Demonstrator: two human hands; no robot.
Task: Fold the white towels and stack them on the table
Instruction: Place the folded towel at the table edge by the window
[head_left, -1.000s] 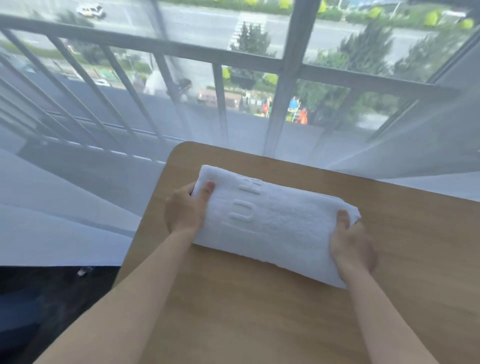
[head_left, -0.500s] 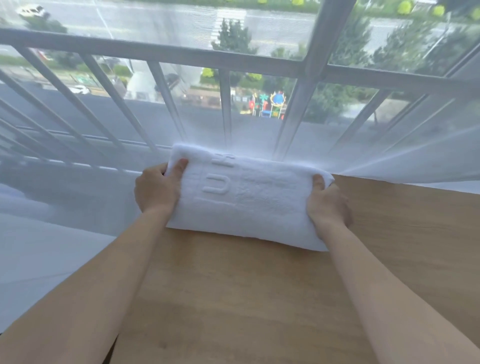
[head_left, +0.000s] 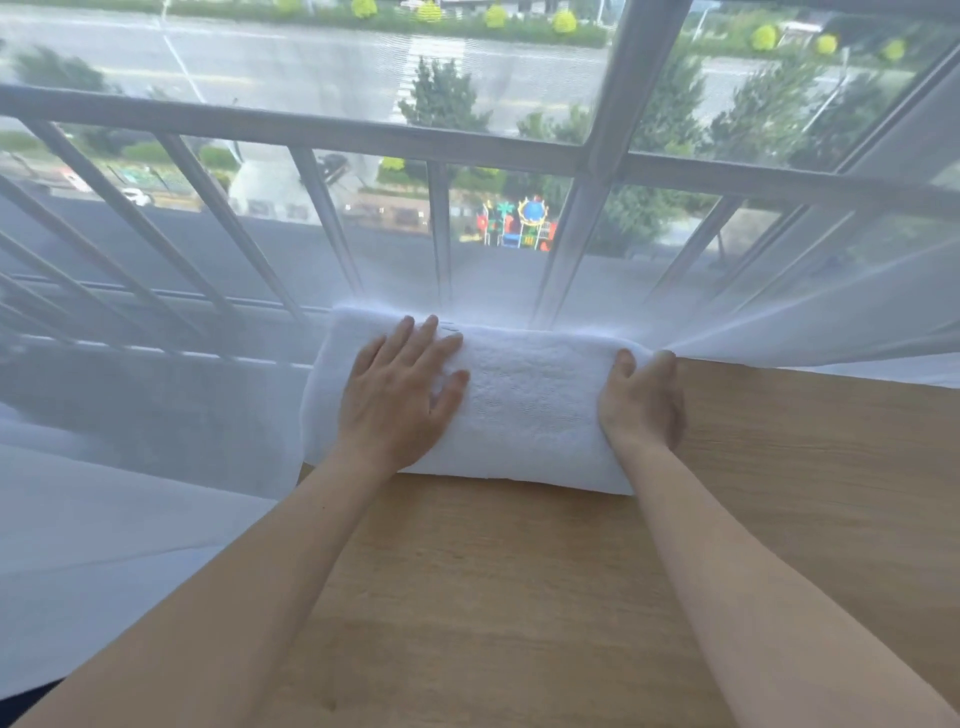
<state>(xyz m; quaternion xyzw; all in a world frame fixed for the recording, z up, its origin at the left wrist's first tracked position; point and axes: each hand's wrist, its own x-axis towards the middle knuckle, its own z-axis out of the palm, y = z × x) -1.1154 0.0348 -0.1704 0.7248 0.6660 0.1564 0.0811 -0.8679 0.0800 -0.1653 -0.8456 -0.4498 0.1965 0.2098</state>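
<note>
one folded white towel (head_left: 524, 410) at the bench's (head_left: 519, 597) 12 o'clock edge, against the sheer curtain (head_left: 156, 467). left hand (head_left: 400, 395) pressed flat on top, fingers spread; right hand (head_left: 641, 402) curled round its 3 o'clock end. no stack visible yet; other towels out of view.

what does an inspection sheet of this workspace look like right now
surface: wooden table, bare wood in front of the towel
job's things: one folded white towel lies at the far left corner of the table, against the curtain; no other towel in view
clutter: nothing seen
hands: left hand lies flat on the towel's left part, fingers spread; right hand grips the towel's right end, thumb on top
cables: nothing seen
surroundings: sheer white curtain hangs behind and left of the table; window bars behind it, street and playground outside
</note>
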